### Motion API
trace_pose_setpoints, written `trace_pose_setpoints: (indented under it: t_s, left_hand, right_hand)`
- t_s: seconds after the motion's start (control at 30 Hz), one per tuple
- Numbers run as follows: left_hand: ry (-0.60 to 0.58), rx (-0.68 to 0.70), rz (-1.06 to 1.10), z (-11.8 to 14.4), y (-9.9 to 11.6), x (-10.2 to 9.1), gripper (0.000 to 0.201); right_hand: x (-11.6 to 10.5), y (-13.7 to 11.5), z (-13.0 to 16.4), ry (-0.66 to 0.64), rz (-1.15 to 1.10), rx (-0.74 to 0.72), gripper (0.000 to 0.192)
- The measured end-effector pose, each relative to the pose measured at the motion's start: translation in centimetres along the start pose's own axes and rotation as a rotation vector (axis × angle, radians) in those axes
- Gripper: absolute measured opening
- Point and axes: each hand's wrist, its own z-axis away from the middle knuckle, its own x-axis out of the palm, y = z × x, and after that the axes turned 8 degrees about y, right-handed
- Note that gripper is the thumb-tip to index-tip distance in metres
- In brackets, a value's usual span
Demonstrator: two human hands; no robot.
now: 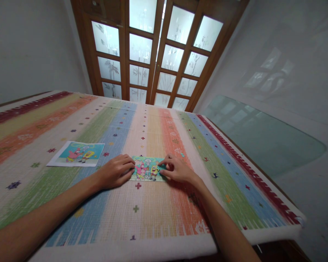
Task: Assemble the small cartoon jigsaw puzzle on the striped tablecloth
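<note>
A small jigsaw puzzle (147,171) with cartoon figures on a teal background lies flat on the striped tablecloth in front of me. My left hand (118,170) rests at its left edge, fingers curled together and holding that side. Over the right part of the puzzle, the thumb and fingers of my right hand (176,169) are pinched on what looks like a jigsaw piece, mostly hidden by the fingertips. Small dark spots show beside those fingertips. To the left lies a sheet with a similar cartoon picture (83,153), touched by neither hand.
The striped tablecloth (136,222) covers a large table and hangs over its near edge. A small teal bit (182,154) lies just beyond my right hand. Wooden doors with frosted panes (139,47) stand behind the table, and a glass panel (262,131) is at the right.
</note>
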Motion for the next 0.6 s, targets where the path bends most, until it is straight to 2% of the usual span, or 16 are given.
trace_pose_setpoints:
  t_s: [0.47,0.6]
  left_hand:
    - [-0.005,-0.007,-0.001,0.2,-0.2,0.2,0.020]
    - [0.002,-0.009,0.001,0.1,-0.2,0.2,0.020]
  right_hand:
    - [1.4,0.0,-0.6,0.196,0.035,0.016,0.011]
    - [1.5,-0.1,-0.7,0.199,0.053,0.025,0.008]
